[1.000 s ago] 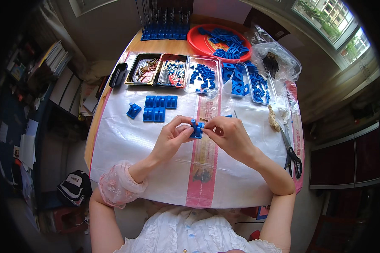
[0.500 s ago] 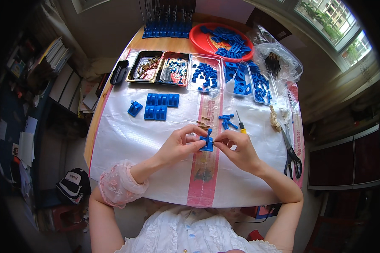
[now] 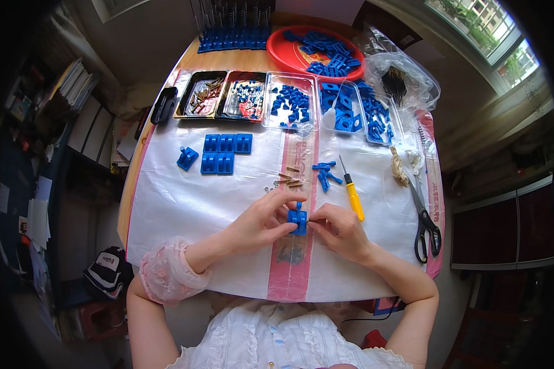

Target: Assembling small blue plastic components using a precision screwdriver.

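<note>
My left hand [image 3: 260, 220] is closed, with its thumb and fingers gripping a small blue plastic bracket [image 3: 298, 220] from the left. A narrow blue piece stands up from the bracket's far edge. My right hand [image 3: 340, 232] pinches at the bracket's right side, where a thin pin shows at the fingertips; most of it is hidden. Just beyond my hands lie several brass pins [image 3: 294, 183] and small clear nuts [image 3: 271, 186]. Several narrow blue plastic pieces [image 3: 326, 175] are heaped to their right. Beside them lies a yellow-handled screwdriver [image 3: 354, 200].
Blue brackets [image 3: 226, 143] stand in rows at left, with a separate one [image 3: 187, 158] beside them. Farther back are black trays [image 3: 200, 95] of hardware, clear boxes [image 3: 290, 104] of blue parts and a red basin [image 3: 277, 54]. Black scissors [image 3: 426, 234] lie at right.
Both hands and the bracket have come slightly nearer to me, uncovering the screwdriver's yellow handle. The grip stays the same. The whole view has shifted a little.
</note>
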